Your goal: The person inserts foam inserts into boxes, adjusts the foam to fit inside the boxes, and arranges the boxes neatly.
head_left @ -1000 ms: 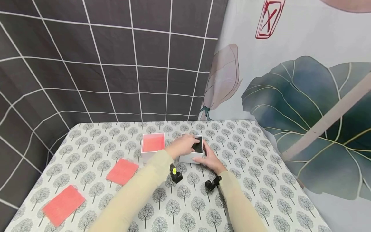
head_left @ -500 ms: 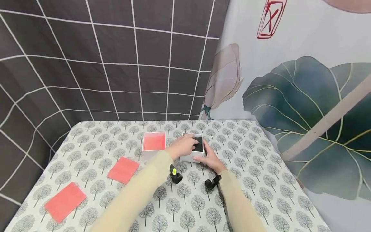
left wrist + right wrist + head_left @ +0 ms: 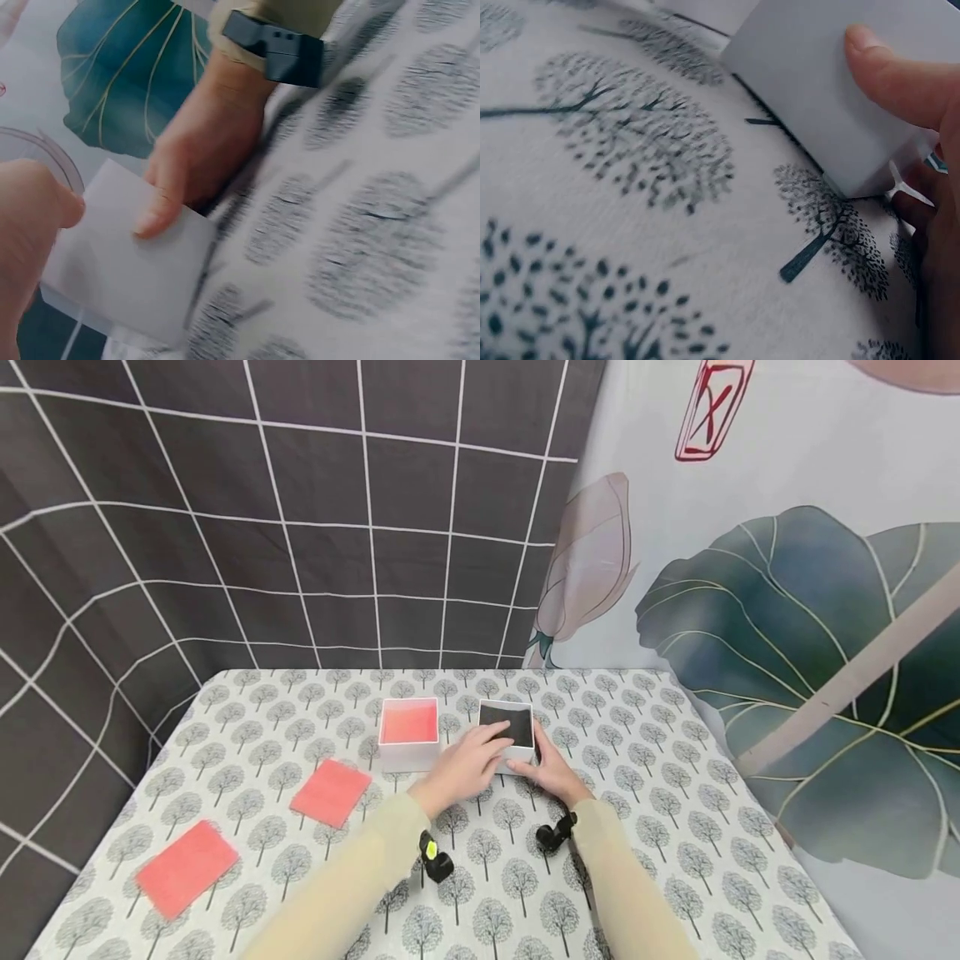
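Note:
A white open-topped box (image 3: pixel 520 752) with a black inside (image 3: pixel 501 717) stands near the middle of the table. My right hand (image 3: pixel 553 770) grips its right side; in the right wrist view the thumb (image 3: pixel 892 75) lies on a white face and the fingers go round the corner. Over the front left rim lies my left hand (image 3: pixel 467 763), fingers stretched loosely across the opening. Whether the fingertips touch the black material cannot be seen. The left wrist view shows the box's plain white wall (image 3: pixel 127 262) between both hands.
A second white box (image 3: pixel 408 755) with a red inside stands just left of the first. Two flat red squares of cloth or paper (image 3: pixel 331 793) lie at the table's left. The table has a tree-print cloth (image 3: pixel 487 885); a dark grid curtain (image 3: pixel 300 560) hangs behind.
My left hand has drawn back toward me and out of the box, its fingers straighter, so more black shows. The right hand keeps its hold. The head view has shifted slightly.

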Demonstrator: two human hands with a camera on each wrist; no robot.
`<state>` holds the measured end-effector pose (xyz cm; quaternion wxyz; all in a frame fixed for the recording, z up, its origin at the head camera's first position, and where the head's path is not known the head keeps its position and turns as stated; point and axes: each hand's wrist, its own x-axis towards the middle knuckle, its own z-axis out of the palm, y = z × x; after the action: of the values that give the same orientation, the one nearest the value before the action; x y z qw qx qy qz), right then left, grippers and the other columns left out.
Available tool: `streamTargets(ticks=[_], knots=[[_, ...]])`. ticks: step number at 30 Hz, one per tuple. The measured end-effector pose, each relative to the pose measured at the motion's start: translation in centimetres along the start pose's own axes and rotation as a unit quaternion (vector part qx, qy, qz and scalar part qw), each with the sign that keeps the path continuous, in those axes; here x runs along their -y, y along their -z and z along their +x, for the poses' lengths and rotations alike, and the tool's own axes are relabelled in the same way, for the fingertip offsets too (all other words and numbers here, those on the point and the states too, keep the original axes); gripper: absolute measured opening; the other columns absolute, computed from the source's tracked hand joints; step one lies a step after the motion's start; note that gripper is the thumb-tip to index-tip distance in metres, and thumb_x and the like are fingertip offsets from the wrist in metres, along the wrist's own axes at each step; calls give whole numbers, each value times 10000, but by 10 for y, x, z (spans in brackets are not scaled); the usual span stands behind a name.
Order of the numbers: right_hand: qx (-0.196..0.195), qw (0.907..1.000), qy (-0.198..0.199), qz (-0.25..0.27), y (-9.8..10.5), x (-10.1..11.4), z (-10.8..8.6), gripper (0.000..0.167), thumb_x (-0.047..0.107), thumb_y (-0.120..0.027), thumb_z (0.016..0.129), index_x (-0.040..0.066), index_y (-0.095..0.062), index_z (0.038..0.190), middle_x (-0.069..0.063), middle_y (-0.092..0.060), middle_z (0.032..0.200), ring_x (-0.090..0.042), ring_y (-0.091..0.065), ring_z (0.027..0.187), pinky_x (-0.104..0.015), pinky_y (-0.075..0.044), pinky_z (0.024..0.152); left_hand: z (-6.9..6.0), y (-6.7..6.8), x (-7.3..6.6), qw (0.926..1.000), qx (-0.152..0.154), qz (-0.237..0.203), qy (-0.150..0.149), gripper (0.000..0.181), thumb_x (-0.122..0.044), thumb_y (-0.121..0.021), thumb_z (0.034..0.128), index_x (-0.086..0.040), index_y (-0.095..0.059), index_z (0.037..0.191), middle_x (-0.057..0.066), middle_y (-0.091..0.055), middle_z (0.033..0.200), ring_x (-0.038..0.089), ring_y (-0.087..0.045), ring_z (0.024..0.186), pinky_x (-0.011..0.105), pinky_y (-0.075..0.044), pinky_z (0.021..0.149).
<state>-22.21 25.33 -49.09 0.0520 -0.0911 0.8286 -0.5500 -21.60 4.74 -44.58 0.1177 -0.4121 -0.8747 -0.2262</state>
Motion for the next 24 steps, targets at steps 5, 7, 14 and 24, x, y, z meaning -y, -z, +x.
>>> streamTargets(ticks=[5,7,14,24], knots=[[-149,9995,195,-201,-1,-15,4,958,336,-757,766,293,-126,1486,-64,-190,1524,-277,-226,1359,-529,-172,1085,-22,-6,0,9976,-604,-346,-40,313,-120,-582,896,-85,-599,1207,91,-379,1438,273,-376,1286,339,-472,912],[-278,9987,173,-390,-2,-15,1,989,374,-761,751,274,-112,1490,-79,-220,1511,-270,-238,1355,-515,-174,1090,-30,-6,-1,9959,-726,-522,105,307,-122,-594,889,-87,-604,1194,99,-368,1443,303,-357,1300,407,-397,994],[-1202,9893,429,-710,-9,-6,-18,1002,366,-762,753,86,-135,1482,-201,-290,1450,-324,-292,1321,-504,-217,1082,-59,-1,-2,9874,-1138,-983,497,314,-120,-618,879,-55,-612,1186,99,-377,1440,283,-332,1319,442,-327,1040],[-2791,9132,2808,-966,-38,35,-33,608,6,-717,764,-42,-429,1297,-215,-486,1205,-328,-451,1099,-407,-401,928,-104,18,9,9713,-1241,-1031,1749,347,-160,-638,874,-83,-602,1211,75,-424,1406,289,-496,1174,492,-375,991]])
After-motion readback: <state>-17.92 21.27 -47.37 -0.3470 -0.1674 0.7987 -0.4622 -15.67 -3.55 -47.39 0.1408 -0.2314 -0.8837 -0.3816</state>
